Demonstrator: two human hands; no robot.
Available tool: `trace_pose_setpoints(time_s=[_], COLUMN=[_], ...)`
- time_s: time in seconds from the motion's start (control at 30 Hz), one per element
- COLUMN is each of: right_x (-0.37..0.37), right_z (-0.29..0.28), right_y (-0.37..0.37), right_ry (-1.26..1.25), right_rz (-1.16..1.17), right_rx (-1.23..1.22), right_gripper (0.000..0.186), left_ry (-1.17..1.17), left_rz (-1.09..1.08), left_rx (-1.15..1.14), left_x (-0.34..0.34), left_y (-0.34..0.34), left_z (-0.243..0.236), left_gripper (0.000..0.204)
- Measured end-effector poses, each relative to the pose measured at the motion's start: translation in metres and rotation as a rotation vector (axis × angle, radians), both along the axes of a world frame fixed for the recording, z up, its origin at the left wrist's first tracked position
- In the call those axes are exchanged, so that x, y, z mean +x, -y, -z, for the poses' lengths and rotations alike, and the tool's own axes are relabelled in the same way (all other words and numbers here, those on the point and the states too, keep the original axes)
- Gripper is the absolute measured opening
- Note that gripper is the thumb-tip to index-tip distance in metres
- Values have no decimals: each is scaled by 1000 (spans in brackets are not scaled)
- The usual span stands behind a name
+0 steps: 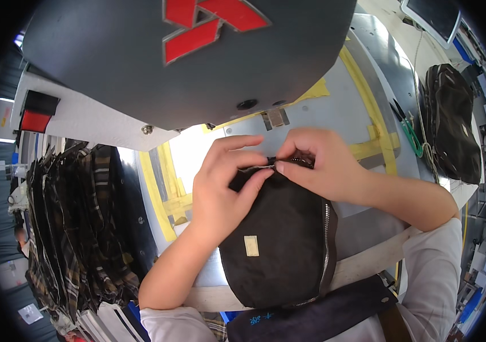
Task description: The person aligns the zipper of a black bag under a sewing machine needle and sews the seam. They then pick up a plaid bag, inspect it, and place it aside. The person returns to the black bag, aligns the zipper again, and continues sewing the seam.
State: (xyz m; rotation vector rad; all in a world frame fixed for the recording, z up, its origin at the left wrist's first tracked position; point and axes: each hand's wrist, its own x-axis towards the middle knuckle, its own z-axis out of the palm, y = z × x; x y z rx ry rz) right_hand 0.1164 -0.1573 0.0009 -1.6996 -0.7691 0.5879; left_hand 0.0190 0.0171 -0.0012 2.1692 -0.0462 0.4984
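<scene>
A dark fabric pouch [288,239] with a metal zipper [326,239] down its right side and a small pale label [251,245] lies before me, its lower end reaching the table's near edge. My left hand [226,176] pinches the left part of its top edge between thumb and fingers. Close beside it, my right hand [323,165] grips the same edge, thumb in front, with a bit of zipper showing under the fingers. Both hands meet near the middle of that edge, just below the machine head.
A large dark grey sewing machine head [209,74] with a red emblem overhangs the work table [357,125], which is marked with yellow tape. Plaid and dark fabric pieces [77,222] hang at left. Green-handled scissors [411,134] and another dark pouch [453,125] lie at right.
</scene>
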Motion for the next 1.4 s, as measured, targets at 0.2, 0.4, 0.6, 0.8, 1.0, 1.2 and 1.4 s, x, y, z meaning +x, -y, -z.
trace_pose_setpoints(time_s=[0.2, 0.4, 0.6, 0.8, 1.0, 1.2, 1.4], right_x=[0, 7, 5, 4, 2, 10, 2], right_z=[0, -4, -6, 3, 2, -6, -7], right_y=[0, -2, 0, 1, 3, -3, -2], right_ry=[173, 177, 11, -100, -185, 125, 124], right_rz=[-54, -110, -107, -69, -22, -145, -30], right_rx=[5, -48, -53, 89, 56, -108, -72], right_gripper=[13, 12, 6, 11, 10, 15, 15], left_ry=[-380, -359, -368, -394, -362, -322, -277], left_rz=[20, -19, -4, -12, -12, -24, -68], left_rx=[-302, -227, -323, -352, -377, -387, -459], left_x=[-2, -3, -3, -4, -3, -4, -4], left_y=[-5, -1, -5, -4, -5, -6, -5], left_z=[-7, -8, -5, -8, -5, 0, 2], left_gripper=[15, 11, 12, 13, 13, 12, 10])
